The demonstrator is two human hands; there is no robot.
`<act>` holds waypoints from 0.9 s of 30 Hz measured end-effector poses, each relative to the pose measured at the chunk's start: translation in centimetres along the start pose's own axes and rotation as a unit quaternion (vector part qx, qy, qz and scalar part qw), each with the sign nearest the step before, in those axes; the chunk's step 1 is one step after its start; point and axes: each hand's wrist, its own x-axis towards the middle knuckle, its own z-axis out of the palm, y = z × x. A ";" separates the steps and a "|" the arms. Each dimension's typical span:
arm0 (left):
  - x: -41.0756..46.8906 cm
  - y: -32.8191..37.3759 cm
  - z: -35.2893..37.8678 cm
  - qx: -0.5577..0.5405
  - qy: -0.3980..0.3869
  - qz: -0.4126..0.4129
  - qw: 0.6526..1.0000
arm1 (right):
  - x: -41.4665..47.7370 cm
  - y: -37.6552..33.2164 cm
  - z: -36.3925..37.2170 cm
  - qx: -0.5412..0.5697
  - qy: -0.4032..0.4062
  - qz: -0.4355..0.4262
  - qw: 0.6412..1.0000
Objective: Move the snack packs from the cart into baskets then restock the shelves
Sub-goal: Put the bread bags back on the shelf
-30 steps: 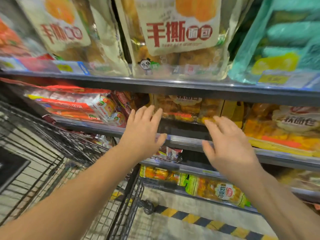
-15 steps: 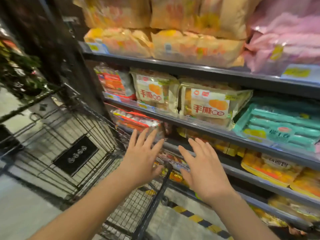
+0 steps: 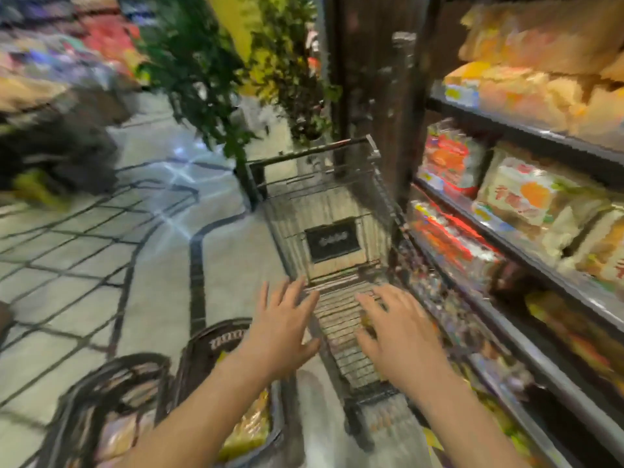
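Left hand: held open, fingers spread, nothing gripped, above the cart's near end.
Right hand: likewise spread open, nothing held.
Snack packs: seen in the baskets left of the cart.
Shelves: stocked, just beside the cart.

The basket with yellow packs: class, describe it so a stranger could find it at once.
Find the shelves on the right; the wire cart stands beside them. Left of the cart, the nearer basket holds yellow packs, whereas the farther basket holds pale ones.
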 end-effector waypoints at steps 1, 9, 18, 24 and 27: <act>-1.7 -1.0 0.5 -0.006 -0.005 -0.028 1.000 | 0.0 -1.3 0.8 0.005 -0.011 -0.030 0.999; -13.5 -8.9 6.6 -0.050 -0.051 -0.230 0.971 | 2.3 -12.7 5.5 0.029 -0.133 -0.231 0.963; -17.4 -14.9 12.9 -0.141 -0.098 -0.341 0.924 | 8.5 -22.0 12.7 -0.003 -0.226 -0.344 0.911; -14.9 -20.0 18.2 -0.205 -0.133 -0.371 0.896 | 14.3 -25.6 19.5 -0.056 -0.272 -0.379 0.883; -12.9 -22.3 21.1 -0.226 -0.145 -0.382 0.884 | 17.1 -26.8 23.2 -0.085 -0.291 -0.399 0.865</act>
